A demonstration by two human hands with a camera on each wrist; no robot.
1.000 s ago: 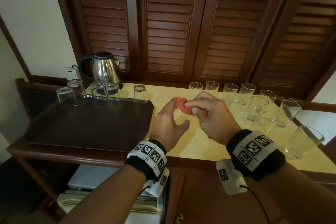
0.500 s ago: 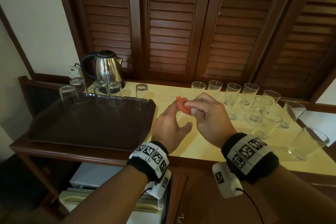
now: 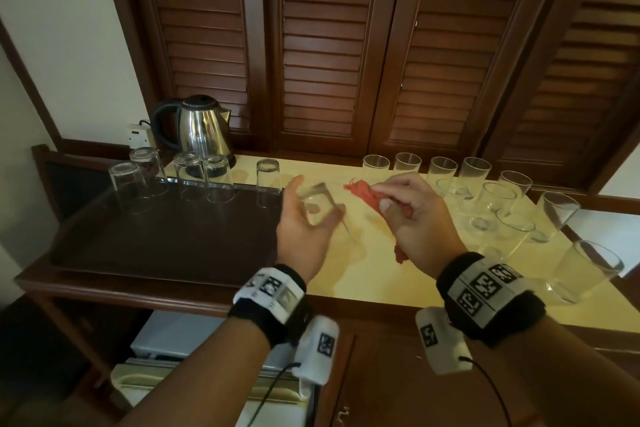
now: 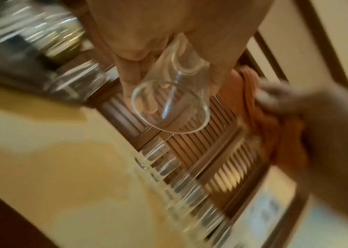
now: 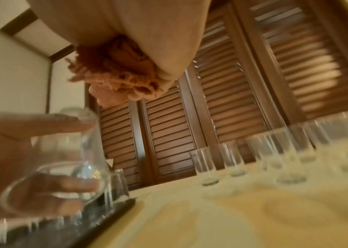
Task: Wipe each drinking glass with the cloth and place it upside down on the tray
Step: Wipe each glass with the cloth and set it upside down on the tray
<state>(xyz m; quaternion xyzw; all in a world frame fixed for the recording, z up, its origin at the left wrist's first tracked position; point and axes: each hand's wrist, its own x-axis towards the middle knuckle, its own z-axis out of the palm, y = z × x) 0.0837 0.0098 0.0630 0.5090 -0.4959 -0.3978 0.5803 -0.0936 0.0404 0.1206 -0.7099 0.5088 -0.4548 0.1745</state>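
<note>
Hands now apart, left hand [image 3: 304, 236] gripping glass [image 3: 317, 206] (tilted), right hand [image 3: 420, 225] clutching cloth [image 3: 363, 196]

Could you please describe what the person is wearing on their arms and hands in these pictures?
Both forearms are bare, without sleeves or gloves. Each wrist carries a black band faced with white panels of black square codes. Under each hangs a small white camera unit, also coded, trailing a thin black cable.

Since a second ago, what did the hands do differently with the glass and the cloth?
The hands came apart. The right hand drew the cloth out to the right, and the left hand swung the glass left toward the tray, so the glass now shows clear of the cloth. Each hand kept its grip. The five upturned glasses on the tray, the kettle and the waiting glasses stayed put.
</note>
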